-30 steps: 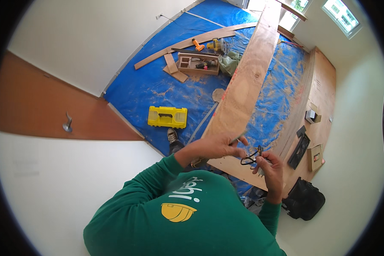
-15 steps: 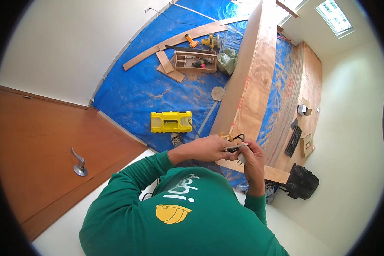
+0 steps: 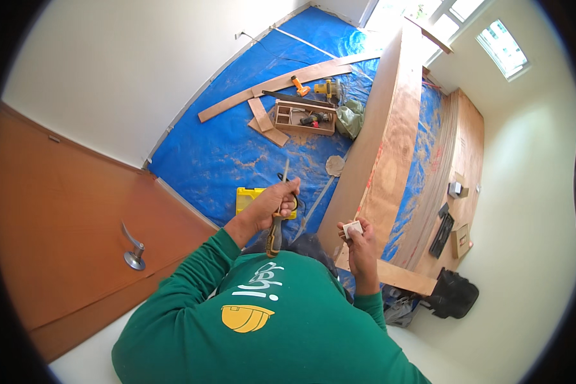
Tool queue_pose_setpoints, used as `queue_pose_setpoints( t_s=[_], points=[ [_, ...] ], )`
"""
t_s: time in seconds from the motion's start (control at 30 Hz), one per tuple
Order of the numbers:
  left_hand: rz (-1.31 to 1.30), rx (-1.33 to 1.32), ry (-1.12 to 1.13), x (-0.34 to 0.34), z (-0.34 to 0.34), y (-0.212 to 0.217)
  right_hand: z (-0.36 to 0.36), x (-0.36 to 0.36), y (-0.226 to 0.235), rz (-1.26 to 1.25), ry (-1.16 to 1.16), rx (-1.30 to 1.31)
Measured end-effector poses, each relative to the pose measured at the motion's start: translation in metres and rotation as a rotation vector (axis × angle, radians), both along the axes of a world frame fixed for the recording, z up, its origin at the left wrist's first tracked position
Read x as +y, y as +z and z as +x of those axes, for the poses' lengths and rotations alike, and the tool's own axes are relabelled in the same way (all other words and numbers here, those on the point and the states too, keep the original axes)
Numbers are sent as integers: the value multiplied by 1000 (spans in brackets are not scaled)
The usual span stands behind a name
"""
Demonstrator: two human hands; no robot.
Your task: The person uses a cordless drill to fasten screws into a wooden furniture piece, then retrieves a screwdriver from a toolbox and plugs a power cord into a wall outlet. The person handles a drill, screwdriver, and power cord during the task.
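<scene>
My left hand (image 3: 276, 203) is closed around a long hand tool (image 3: 277, 225) with a thin metal blade pointing up and a dark yellowish handle pointing down toward my chest. My right hand (image 3: 360, 242) pinches a small white squarish piece (image 3: 352, 228) just beside the near end of a long brown plywood board (image 3: 390, 141) standing on edge. The two hands are apart, with the left one over a yellow tool case (image 3: 248, 198) on the blue floor sheet (image 3: 224, 153).
An orange-brown door (image 3: 64, 230) with a metal lever handle (image 3: 133, 251) is at my left. Farther off lie wooden planks (image 3: 269, 86), an open wooden tool tray (image 3: 304, 117) and a yellow power tool (image 3: 327, 86). A black bag (image 3: 452, 296) sits at right.
My hands were together on a small dark item over the board. They have come apart: the left now holds the long tool, the right the white piece. The view tilted toward the door.
</scene>
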State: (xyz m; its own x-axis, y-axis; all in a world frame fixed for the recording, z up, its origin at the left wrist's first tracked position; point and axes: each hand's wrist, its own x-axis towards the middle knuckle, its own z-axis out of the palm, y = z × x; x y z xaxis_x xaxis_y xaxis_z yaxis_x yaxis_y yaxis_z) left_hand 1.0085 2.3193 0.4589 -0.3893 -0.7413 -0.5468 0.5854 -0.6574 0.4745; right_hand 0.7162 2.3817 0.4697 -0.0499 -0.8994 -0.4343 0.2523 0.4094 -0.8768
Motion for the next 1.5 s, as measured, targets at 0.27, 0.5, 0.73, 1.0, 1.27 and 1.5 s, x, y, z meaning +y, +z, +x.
queue_pose_setpoints(
  t_s=[0.27, 0.5, 0.73, 1.0, 1.27, 1.5],
  points=[
    [60, 323, 133, -8, -2, 32, 17, -32, 27, 40, 23, -77],
    [-82, 292, 58, -29, -12, 49, 44, -39, 34, -30, 118, 112],
    [-164, 229, 164, -39, -30, 57, 40, -58, 56, -224, 317, 116],
    [-255, 60, 109, -38, -51, 64, 36, -76, 96, -478, 395, 181],
    [-329, 58, 75, -32, -69, 77, 37, -80, 92, -548, 262, 330],
    [-179, 183, 15, -34, -73, 73, 30, -74, 83, -486, 160, 108]
  ],
)
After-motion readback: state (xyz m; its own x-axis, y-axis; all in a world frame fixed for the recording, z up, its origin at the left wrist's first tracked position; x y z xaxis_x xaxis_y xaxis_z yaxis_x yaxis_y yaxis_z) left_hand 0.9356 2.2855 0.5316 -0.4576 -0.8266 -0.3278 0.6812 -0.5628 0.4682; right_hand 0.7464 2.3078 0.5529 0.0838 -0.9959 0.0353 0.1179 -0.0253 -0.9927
